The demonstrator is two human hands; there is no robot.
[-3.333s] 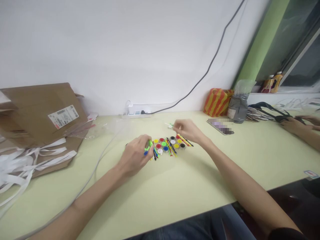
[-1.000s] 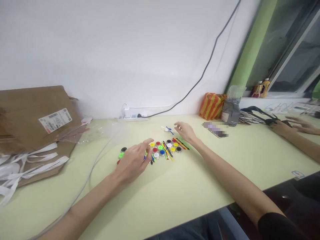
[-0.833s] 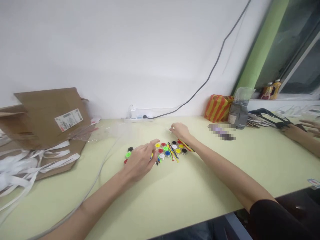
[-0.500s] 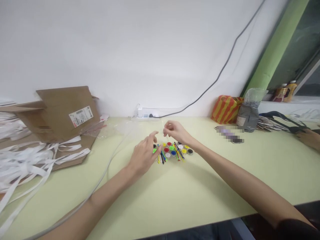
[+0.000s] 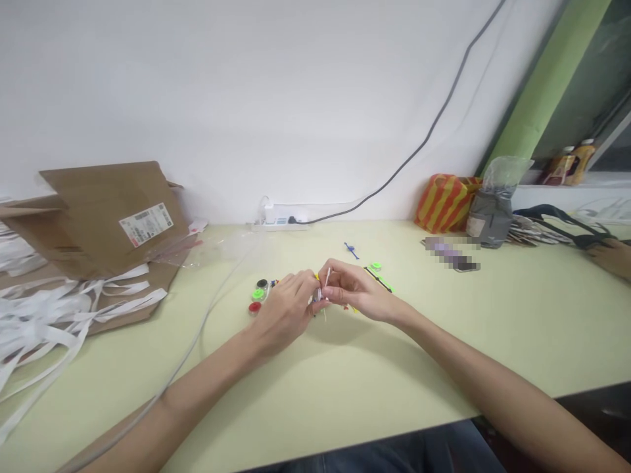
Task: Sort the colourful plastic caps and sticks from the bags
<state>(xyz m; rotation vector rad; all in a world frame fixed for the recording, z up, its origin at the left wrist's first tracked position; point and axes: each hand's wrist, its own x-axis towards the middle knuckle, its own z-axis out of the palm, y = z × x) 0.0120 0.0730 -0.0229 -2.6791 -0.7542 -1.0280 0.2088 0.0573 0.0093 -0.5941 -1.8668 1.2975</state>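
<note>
Above the table my left hand [image 5: 286, 305] pinches a small white round disc [image 5: 317, 295] on edge. Close against it, my right hand [image 5: 362, 292] grips a thin white stick [image 5: 328, 276] between thumb and finger, beside the disc. Left of my left hand lie a black disc [image 5: 261, 284], a green disc [image 5: 257, 295] and a red disc [image 5: 254, 307]. Beyond my right hand are another green disc [image 5: 376, 266], a black stick [image 5: 378, 279] and a blue piece [image 5: 351, 250]. More coloured pieces are partly hidden under both hands.
A cardboard box [image 5: 108, 223] and white straps [image 5: 54, 328] occupy the left. A grey cable [image 5: 204, 332] crosses by my left arm. A power strip [image 5: 280, 225] sits against the wall. At right are a phone [image 5: 451, 255], bags [image 5: 444, 203] and another person's hand [image 5: 611, 256].
Both hands have come together, with a white disc now in my left hand. The grouped coloured pieces are now spread apart, some left of my left hand and some beyond my right.
</note>
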